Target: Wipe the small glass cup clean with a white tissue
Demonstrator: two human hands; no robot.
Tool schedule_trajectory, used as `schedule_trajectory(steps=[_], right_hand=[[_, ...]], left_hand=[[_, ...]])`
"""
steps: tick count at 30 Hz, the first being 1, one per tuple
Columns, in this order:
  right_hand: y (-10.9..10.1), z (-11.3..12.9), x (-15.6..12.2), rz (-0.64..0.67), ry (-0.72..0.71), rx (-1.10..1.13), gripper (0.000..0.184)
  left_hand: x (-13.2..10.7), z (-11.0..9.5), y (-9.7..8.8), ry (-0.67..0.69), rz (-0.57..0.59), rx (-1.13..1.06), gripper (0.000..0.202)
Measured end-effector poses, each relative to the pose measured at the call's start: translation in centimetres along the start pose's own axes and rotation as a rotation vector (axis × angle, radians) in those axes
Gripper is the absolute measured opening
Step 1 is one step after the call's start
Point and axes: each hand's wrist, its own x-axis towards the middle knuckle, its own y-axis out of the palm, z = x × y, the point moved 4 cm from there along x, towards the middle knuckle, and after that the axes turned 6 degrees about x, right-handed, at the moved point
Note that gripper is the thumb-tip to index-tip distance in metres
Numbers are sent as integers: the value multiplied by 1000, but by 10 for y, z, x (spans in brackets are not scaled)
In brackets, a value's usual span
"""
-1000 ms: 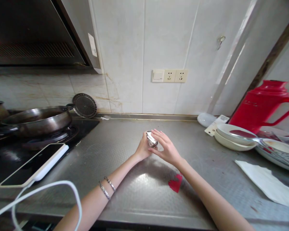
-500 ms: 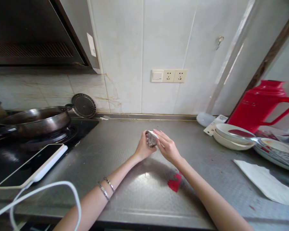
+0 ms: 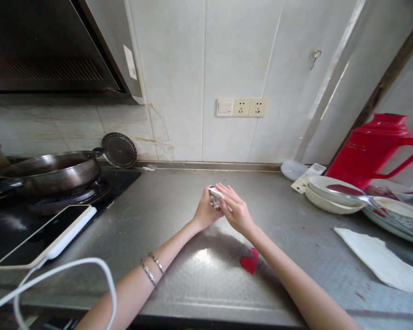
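Both my hands meet above the middle of the steel counter (image 3: 179,201). My left hand (image 3: 203,211) is closed round a small shiny silver wrapper (image 3: 214,197), which looks like foil. My right hand (image 3: 234,210) pinches the same wrapper from the right side, fingers pressed together over it. What is inside the wrapper is hidden by my fingers. Two bracelets (image 3: 152,266) sit on my left wrist. A small red scrap (image 3: 249,262) lies on the counter under my right forearm.
A pan (image 3: 51,172) stands on the stove at the left, with a phone (image 3: 44,236) and white cable (image 3: 72,268) in front. Stacked bowls (image 3: 332,195), plates with a spoon, a red thermos jug (image 3: 375,146) and a white napkin (image 3: 382,261) occupy the right side.
My hands have stayed together over the counter and worked the wrapper; it has turned and is now more covered by my right fingers. Nothing else has moved.
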Motion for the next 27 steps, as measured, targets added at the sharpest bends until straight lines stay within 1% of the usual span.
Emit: schedule_trajectory(steps=[1,3,10,12,15,16,18,20,21,24,26,27], right_hand=[[-2,-2,-1,-27,14,5,42],[-4,-4,-3,-47,6,-7,41],[-3,11,-4,102,-186,-154,46],[0,14,-2,137,-208,-184,45],[1,14,2,126,-195,-199,43],[0,13,3,108,-180,-201,43],[-3,11,4,69,-153,-206,43],[-5,11,3,50,-160,-207,42],[-6,12,3,55,-173,-207,42],[-4,15,1,122,-220,-198,41],[1,18,0,174,-240,-191,40],[3,18,0,192,-243,-186,40]], left_hand=[[0,2,-1,-10,-32,-19,73],[0,4,-3,-1,-68,-19,76],[5,9,-10,-20,-116,-26,72],[6,7,-9,4,-84,-5,64],[6,0,-2,137,-12,142,31],[6,-2,-1,176,-9,189,25],[6,-4,1,200,-23,232,27],[5,-2,1,162,-35,214,38],[5,-1,1,122,-41,193,43],[2,5,-2,-43,-63,101,62],[1,7,-4,-128,-81,72,67],[1,6,-5,-141,-91,72,65]])
